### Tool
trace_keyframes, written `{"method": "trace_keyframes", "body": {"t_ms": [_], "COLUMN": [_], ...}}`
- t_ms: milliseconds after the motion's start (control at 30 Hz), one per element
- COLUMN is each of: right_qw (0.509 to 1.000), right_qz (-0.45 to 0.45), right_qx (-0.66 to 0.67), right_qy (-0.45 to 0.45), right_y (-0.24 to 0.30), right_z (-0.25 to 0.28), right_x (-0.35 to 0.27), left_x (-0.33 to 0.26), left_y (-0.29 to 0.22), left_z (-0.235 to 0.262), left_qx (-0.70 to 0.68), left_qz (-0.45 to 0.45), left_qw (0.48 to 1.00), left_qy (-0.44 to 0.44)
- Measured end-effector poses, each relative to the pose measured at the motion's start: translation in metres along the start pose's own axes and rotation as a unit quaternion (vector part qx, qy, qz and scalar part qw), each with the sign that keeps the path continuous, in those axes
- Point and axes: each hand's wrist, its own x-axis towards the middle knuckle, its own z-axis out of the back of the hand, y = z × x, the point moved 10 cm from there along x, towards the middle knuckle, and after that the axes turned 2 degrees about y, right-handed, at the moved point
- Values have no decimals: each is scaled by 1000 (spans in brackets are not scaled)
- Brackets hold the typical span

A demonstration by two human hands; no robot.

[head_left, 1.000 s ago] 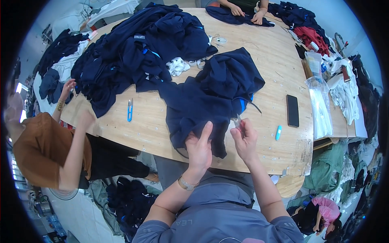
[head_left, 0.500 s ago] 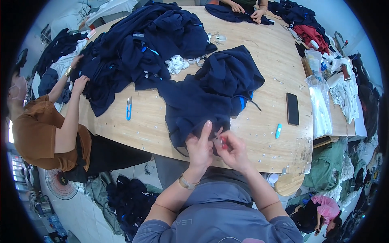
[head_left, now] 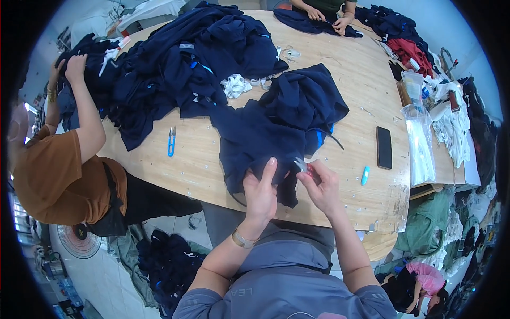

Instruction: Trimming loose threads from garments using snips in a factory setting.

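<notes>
A dark navy garment (head_left: 257, 130) lies spread over the table's near edge in front of me. My left hand (head_left: 259, 195) grips its near part, thumb pointing up along the cloth. My right hand (head_left: 322, 189) is just to the right, apart from the left, closed around small thread snips (head_left: 301, 165) with red handles; their metal blades point up and left beside the fabric. Blue trim and a dark cord show at the garment's right side. The fingers of my left hand are partly hidden behind the cloth.
Blue-handled snips (head_left: 171, 142) lie left on the wooden table (head_left: 350, 207); a black phone (head_left: 384, 147) and a turquoise stick-shaped tool (head_left: 365, 175) lie right. A large navy clothing pile (head_left: 212, 45) covers the far left. Co-workers handle dark cloth at the left and far side.
My right hand has moved right, away from my left, with the snips now showing more clearly. The co-worker at the left has raised their arms and shifted cloth farther left.
</notes>
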Motion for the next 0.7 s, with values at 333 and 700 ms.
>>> {"method": "trace_keyframes", "body": {"t_ms": [333, 700], "right_qw": [964, 979], "right_qz": [-148, 198], "right_qx": [219, 2], "right_qy": [39, 39], "right_y": [-16, 56], "right_z": [-16, -27], "right_x": [11, -17], "left_x": [1, 3], "left_y": [-8, -4], "left_z": [-3, 5], "left_qx": [117, 73], "left_qz": [-104, -63], "left_qw": [987, 995], "left_qy": [25, -32]}}
